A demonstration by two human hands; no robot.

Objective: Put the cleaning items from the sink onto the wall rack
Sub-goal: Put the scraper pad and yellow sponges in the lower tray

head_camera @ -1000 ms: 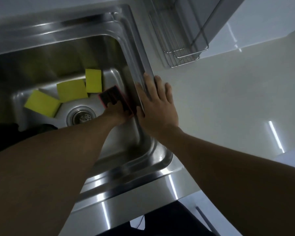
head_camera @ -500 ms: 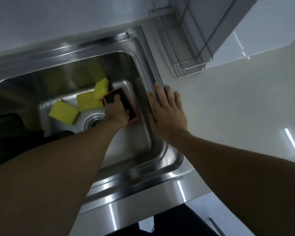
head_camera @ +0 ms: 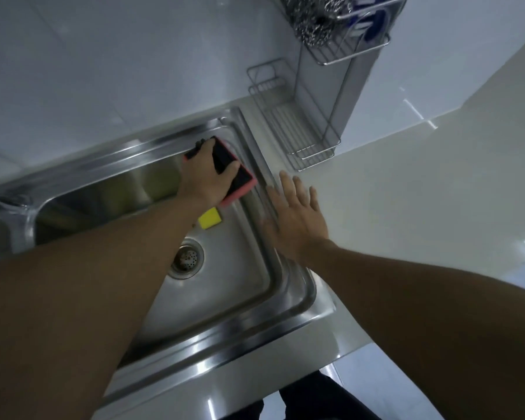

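Two bare forearms reach in from the near edge, the left over the steel sink (head_camera: 225, 328) and the right over the pale bench (head_camera: 406, 207) beside it. In the sink's floor sits the round drain strainer (head_camera: 186, 258). Just beyond it lies a yellow sponge (head_camera: 209, 218), partly hidden under the left wrist.

The right hand (head_camera: 296, 219) is spread flat with its fingers straight and apart, holding nothing. It lies over the sink's right rim where the rim meets the bench. The hand is blurred, so I cannot tell whether it touches the metal.

Farther on, the left hand (head_camera: 206, 177) grips a black-and-pink sponge (head_camera: 243, 181), with the thumb across the black top and the fingers curled round its far edge. The sponge is tilted and held above the far right corner of the basin, near the rim.

Beyond that corner, the wire wall rack (head_camera: 297, 128) hangs against the white wall (head_camera: 134, 71). Its lower tier is just past the sink's far right corner. The upper tier, at the far edge of the view, carries a steel scourer (head_camera: 315, 16) and, to the right of it, a blue item (head_camera: 373, 25) too cropped to identify.
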